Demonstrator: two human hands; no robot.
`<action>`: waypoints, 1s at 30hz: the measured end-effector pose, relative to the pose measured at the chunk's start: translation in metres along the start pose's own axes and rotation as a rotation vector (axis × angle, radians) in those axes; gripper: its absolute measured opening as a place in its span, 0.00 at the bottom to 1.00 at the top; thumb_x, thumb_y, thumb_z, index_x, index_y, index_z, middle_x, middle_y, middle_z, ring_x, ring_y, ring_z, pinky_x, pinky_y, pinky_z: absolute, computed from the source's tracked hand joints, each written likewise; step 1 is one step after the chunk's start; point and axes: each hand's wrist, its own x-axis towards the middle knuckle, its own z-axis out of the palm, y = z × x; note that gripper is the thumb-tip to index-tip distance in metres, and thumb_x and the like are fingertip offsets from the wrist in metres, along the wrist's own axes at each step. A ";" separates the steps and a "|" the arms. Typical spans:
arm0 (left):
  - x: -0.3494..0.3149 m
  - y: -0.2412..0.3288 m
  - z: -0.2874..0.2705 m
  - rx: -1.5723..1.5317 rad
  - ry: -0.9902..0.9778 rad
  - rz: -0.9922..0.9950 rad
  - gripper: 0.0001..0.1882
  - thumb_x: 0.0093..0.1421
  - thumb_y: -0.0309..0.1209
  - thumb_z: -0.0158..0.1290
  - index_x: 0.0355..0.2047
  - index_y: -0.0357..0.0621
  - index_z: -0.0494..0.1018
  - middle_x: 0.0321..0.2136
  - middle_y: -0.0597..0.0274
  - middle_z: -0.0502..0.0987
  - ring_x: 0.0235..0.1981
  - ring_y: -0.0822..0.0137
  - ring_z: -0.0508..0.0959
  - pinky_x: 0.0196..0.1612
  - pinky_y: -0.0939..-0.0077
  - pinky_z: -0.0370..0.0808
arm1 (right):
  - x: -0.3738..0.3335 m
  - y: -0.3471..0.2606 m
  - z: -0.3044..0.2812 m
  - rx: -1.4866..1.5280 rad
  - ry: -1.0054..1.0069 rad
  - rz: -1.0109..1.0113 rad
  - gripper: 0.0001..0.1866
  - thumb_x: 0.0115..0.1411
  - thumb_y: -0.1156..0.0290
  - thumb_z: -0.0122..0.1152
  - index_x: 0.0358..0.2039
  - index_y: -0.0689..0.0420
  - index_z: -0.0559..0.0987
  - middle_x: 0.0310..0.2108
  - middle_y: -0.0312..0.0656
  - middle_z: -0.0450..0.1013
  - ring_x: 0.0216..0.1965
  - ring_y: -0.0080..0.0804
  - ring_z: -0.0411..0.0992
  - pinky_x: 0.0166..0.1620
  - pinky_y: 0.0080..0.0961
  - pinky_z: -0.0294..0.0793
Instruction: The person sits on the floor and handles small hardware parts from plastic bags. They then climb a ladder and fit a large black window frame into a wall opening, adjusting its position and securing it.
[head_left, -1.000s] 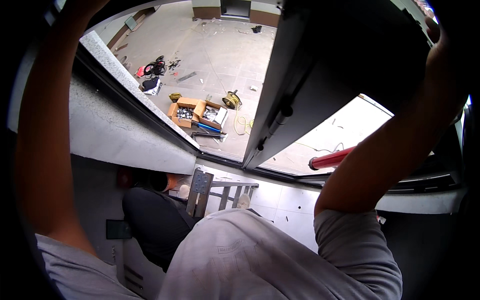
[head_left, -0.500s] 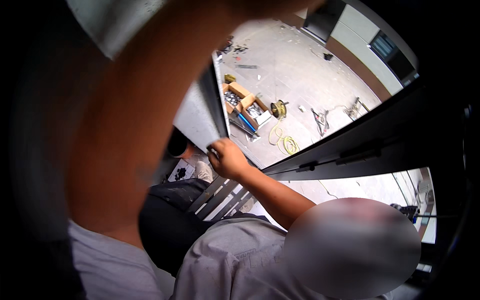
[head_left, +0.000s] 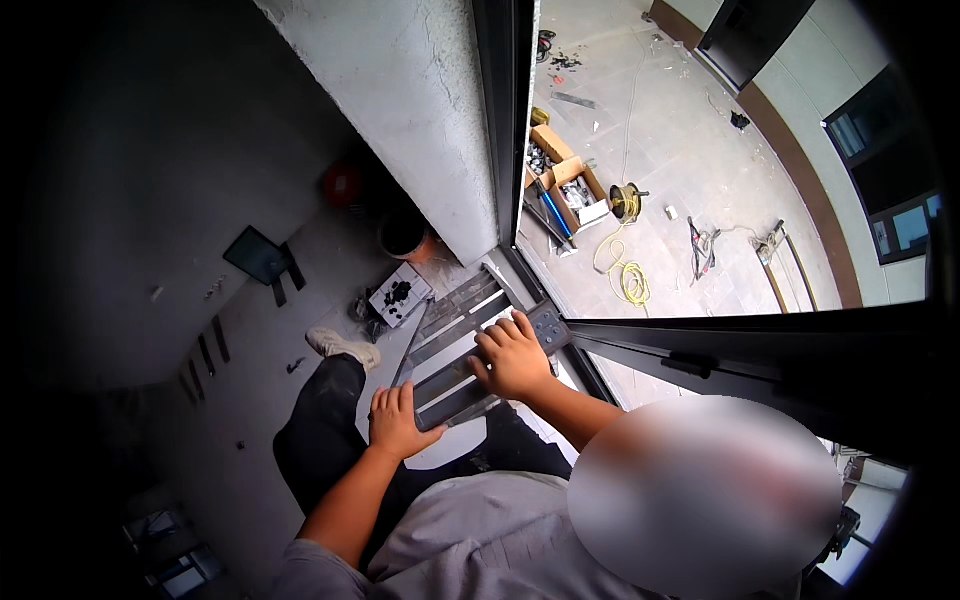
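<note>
Below me is a grey slatted metal platform (head_left: 455, 405), between my legs and the window opening. My left hand (head_left: 398, 422) grips its near left corner, fingers over the top and thumb along the near side. On the platform's right part lies my right hand (head_left: 515, 362), fingers apart and slightly bent, with nothing visible in it. Just beyond those fingertips is a dark end plate with round dots (head_left: 548, 328), beside the dark window frame (head_left: 508, 150). The undersides of both hands are hidden.
A dark window sash (head_left: 720, 365) stands open at right. A rough pale wall (head_left: 410, 110) rises ahead. A bucket (head_left: 405, 238) and white box with black pieces (head_left: 398, 293) stand on the floor. Outside lie cardboard boxes (head_left: 580, 190), a cable reel (head_left: 627, 203) and yellow hose (head_left: 632, 283).
My raised left arm has come down, and its hand now holds the platform corner. My right hand has moved from beside the wall and frame onto the slats. The view has shifted.
</note>
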 end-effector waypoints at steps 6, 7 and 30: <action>-0.005 -0.007 -0.002 -0.090 0.089 0.019 0.54 0.37 0.57 0.70 0.59 0.37 0.64 0.46 0.46 0.74 0.47 0.45 0.74 0.56 0.50 0.68 | 0.007 -0.010 -0.002 -0.009 0.056 0.034 0.20 0.54 0.55 0.64 0.40 0.57 0.80 0.39 0.43 0.75 0.52 0.43 0.70 0.68 0.48 0.55; -0.006 -0.005 -0.002 -0.084 0.111 0.028 0.54 0.38 0.58 0.69 0.59 0.37 0.65 0.45 0.46 0.74 0.46 0.46 0.74 0.55 0.51 0.69 | 0.005 -0.010 -0.005 -0.003 0.062 0.040 0.20 0.54 0.55 0.64 0.40 0.57 0.80 0.39 0.43 0.75 0.52 0.42 0.70 0.68 0.48 0.55; -0.015 -0.001 -0.016 -0.177 0.277 0.087 0.50 0.36 0.46 0.73 0.57 0.33 0.68 0.48 0.42 0.76 0.47 0.45 0.77 0.52 0.53 0.73 | 0.001 -0.010 -0.014 -0.030 0.216 -0.141 0.17 0.53 0.60 0.66 0.36 0.60 0.80 0.36 0.46 0.75 0.47 0.44 0.72 0.64 0.45 0.59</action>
